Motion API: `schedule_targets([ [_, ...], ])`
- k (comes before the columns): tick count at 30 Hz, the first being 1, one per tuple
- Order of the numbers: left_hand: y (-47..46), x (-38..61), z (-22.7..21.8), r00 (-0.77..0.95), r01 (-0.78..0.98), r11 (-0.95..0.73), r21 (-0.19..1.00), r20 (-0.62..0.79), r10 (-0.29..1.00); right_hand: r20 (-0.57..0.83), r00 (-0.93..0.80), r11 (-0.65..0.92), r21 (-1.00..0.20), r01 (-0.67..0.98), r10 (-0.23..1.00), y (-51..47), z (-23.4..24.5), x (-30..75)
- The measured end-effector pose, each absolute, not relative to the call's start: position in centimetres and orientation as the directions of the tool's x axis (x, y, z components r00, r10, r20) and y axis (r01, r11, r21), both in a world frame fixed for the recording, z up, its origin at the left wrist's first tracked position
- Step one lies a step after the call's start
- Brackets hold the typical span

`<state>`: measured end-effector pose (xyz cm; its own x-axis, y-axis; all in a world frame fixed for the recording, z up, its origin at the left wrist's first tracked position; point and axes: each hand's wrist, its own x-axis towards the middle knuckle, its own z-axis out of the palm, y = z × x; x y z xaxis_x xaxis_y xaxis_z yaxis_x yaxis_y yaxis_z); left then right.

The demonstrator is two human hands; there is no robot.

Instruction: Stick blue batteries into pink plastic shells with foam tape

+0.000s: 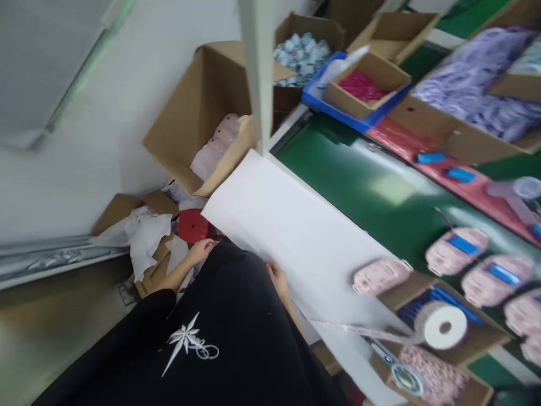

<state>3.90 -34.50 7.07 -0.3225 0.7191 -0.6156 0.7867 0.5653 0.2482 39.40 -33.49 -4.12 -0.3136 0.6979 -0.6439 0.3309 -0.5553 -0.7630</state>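
My left hand (pixel 200 252) is at the edge of a white sheet (pixel 304 254), close to a round red object (pixel 193 225). My right hand (pixel 276 276) lies against the sheet's near edge, its forearm running down beside a black garment with a white star emblem (pixel 220 338) that fills the bottom of the view. Neither hand shows a clear grip on anything. Beyond the sheet, a white tape roll (pixel 442 325) sits in a cardboard box, with pink pouches (pixel 382 276) nearby.
Crumpled white paper (pixel 146 237) and torn cardboard lie on the left by the wall. A carton of pale pink items (pixel 215 152) stands behind a white post (pixel 257 62). A green workbench (pixel 380 186) carries a blue tray (pixel 338 107) and more boxes.
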Motion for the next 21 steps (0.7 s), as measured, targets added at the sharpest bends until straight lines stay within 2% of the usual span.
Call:
schedule_targets([
  [3,-32.8,1.1,7.3,-0.372,0.724,0.606,0.330,-0.553,0.745,-0.652,-0.460,-0.466,-0.755,0.461,0.602,-32.2,-3.7,37.7],
  [6,-27.7,-2.0,7.7,-0.383,0.684,0.565,0.461,-0.432,0.816,-0.642,-0.465,-0.382,-0.752,0.538,0.609,-28.0,-3.8,37.1],
  [8,-22.0,-4.2,7.4,-0.351,0.645,0.475,0.598,-0.320,0.880,-0.650,-0.414,-0.382,-0.733,0.563,0.637,-24.7,-3.7,37.1],
  [11,-10.9,-7.7,4.6,-0.286,0.561,0.347,0.751,-0.218,0.933,-0.673,-0.220,-0.436,-0.658,0.614,0.706,-20.4,-2.0,36.2],
  [13,-3.1,-10.2,1.0,-0.288,0.517,0.416,0.748,-0.305,0.908,-0.668,-0.099,-0.475,-0.617,0.627,0.738,-17.6,0.5,34.2],
  [15,3.5,-12.6,-3.6,-0.327,0.484,0.568,0.666,-0.465,0.823,-0.645,-0.071,-0.473,-0.626,0.620,0.761,-14.2,3.6,30.6],
  [18,9.3,-15.7,-10.6,-0.351,0.458,0.692,0.558,-0.601,0.718,-0.554,-0.226,-0.321,-0.717,0.619,0.801,-6.6,8.1,22.5],
  [21,11.8,-18.4,-15.6,-0.342,0.449,0.713,0.539,-0.634,0.694,-0.383,-0.477,-0.029,-0.802,0.596,0.791,3.8,9.4,13.0],
])
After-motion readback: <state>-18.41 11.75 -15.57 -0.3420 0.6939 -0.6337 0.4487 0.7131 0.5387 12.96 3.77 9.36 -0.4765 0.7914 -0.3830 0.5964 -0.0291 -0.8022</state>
